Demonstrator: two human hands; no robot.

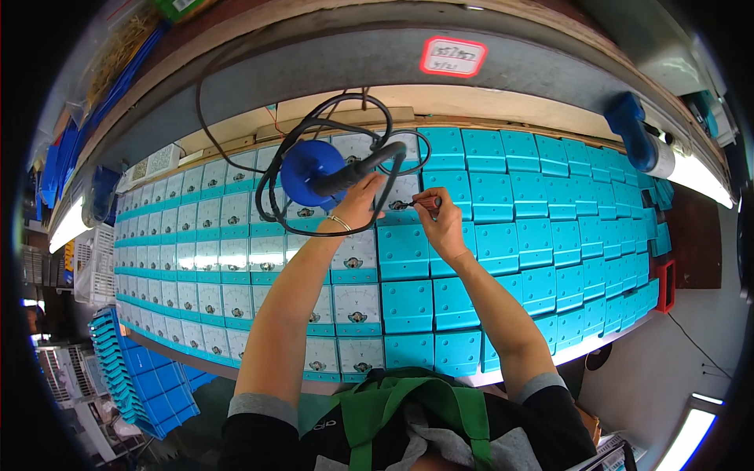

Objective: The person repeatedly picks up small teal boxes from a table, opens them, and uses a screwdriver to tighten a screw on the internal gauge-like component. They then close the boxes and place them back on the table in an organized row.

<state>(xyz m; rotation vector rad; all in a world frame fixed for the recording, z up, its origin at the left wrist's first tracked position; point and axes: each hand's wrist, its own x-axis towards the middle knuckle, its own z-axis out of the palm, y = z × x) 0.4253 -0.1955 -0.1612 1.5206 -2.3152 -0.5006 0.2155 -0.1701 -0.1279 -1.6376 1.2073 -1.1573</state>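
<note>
My right hand (444, 229) is closed around the brownish-red handle of a small screwdriver (428, 202). Its tip points left, at the dark round part low on a white-faced panel meter (405, 188). At that meter's left edge is my left hand (359, 206), thumb and fingers bent against it, partly covered by a black cable. Above my left wrist hangs a blue disc-shaped thing (300, 169) with a thick black grip (345, 177) and looped black cable. White-faced meters with turquoise lower edges (357, 302) lie in rows on the left; turquoise covers (455, 294) fill the right.
A grey beam (330, 67) with a red-edged label runs across the far side. At the far right hangs a blue tool (631, 133) beside a lit lamp. Blue crates (161, 385) stand lower left, and a red bin (666, 286) sits at the table's right end.
</note>
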